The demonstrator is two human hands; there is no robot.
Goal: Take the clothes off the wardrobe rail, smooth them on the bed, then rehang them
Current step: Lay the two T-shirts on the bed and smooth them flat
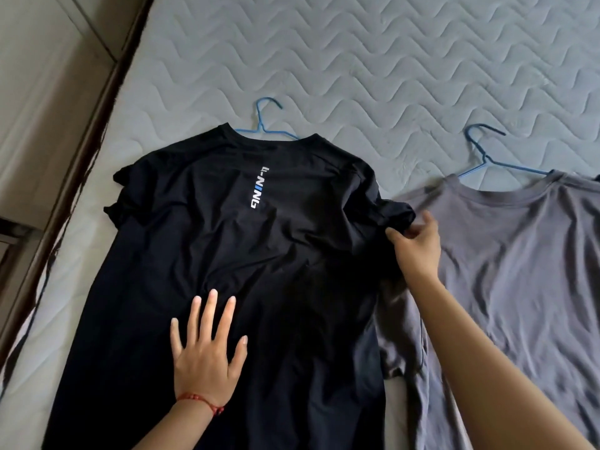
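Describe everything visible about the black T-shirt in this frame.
The black T-shirt lies flat on the quilted grey mattress, collar away from the camera, a blue wire hanger still inside it. White and blue vertical lettering runs below the collar. The thin fabric is wrinkled and both sleeves bunched. The left hand presses flat on it; the right hand pinches one sleeve, which overlaps the grey T-shirt.

Under me lies a grey quilted mattress [373,60] — wavy stitching, soft daylight across it — and along my left runs a brown bed frame [81,125], beige panelled wall [39,76] beyond.
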